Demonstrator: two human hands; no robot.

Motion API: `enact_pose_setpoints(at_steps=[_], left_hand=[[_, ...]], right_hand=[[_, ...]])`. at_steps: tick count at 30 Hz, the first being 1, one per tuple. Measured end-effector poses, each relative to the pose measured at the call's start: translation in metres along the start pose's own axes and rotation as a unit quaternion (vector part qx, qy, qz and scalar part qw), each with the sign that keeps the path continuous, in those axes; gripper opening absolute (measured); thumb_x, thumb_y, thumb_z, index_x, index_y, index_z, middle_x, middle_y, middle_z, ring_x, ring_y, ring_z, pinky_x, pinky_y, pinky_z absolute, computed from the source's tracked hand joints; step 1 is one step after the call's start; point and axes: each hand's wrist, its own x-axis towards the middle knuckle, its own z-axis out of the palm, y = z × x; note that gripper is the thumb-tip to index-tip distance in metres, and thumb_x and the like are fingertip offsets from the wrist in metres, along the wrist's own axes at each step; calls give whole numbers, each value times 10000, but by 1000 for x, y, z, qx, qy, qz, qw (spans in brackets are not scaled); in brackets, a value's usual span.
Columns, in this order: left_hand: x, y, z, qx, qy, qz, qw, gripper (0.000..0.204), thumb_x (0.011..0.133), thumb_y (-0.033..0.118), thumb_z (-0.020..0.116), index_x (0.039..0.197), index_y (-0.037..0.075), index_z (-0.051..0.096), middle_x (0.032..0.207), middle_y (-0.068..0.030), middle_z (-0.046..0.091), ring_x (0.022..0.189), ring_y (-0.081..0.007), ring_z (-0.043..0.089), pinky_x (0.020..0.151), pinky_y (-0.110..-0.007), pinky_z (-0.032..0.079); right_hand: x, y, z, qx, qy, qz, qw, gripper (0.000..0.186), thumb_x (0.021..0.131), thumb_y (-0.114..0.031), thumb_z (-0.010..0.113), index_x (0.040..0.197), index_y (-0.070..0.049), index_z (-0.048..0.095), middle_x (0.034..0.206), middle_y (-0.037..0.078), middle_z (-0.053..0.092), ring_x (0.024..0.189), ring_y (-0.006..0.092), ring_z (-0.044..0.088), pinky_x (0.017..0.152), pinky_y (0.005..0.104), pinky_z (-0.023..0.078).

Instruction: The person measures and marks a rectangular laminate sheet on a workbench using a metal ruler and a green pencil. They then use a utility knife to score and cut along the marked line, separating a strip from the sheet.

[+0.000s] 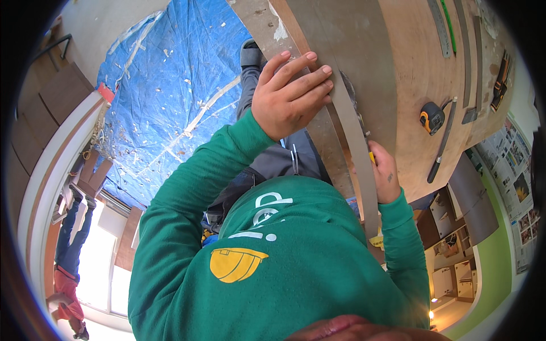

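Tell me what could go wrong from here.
The long, narrow grey-brown strip could shift, since the bare left hand rests on it with outstretched fingers. The bare right hand might slip unnoticed: its fingers are partly hidden by the strip, beside a small yellow object. The wrinkled blue plastic sheet, littered with pale scraps, may be slippery or catch the dark shoe near its edge.

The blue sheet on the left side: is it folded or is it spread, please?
Spread: the blue sheet covers a wide area of the floor, wrinkled but laid out broadly, not gathered into a bundle.
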Motion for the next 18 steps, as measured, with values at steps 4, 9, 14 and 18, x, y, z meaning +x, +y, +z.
enact_pose_setpoints(at_steps=[4,9,14,18], left_hand=[[0,2,-1,-4,-1,-3,1000,297,832,237,847,1111,165,778,1309,31,722,1353,-241,595,1172,-493,395],[0,2,-2,-9,-1,-6,1000,294,839,239,846,1114,166,774,1302,28,723,1348,-242,598,1167,-496,397],[1,2,-2,-8,-2,-7,1000,298,835,241,847,1113,165,773,1301,26,722,1344,-243,600,1162,-501,400],[1,3,-2,-16,-3,-2,1000,307,826,238,851,1113,162,773,1304,26,721,1342,-248,601,1161,-511,403]], right_hand=[[2,-1,0,-28,3,-22,999,357,1026,-329,621,1097,21,629,857,47,633,741,111,617,691,279,522],[-1,0,-1,0,-2,-12,1000,424,1051,-341,635,1178,63,630,980,224,698,859,303,689,783,375,537],[-2,7,-1,3,4,6,1000,401,1058,-332,631,1149,59,638,946,201,697,820,255,679,755,358,533],[-1,8,0,19,5,6,1000,379,1060,-311,625,1148,57,639,942,196,698,821,266,680,759,357,534]])
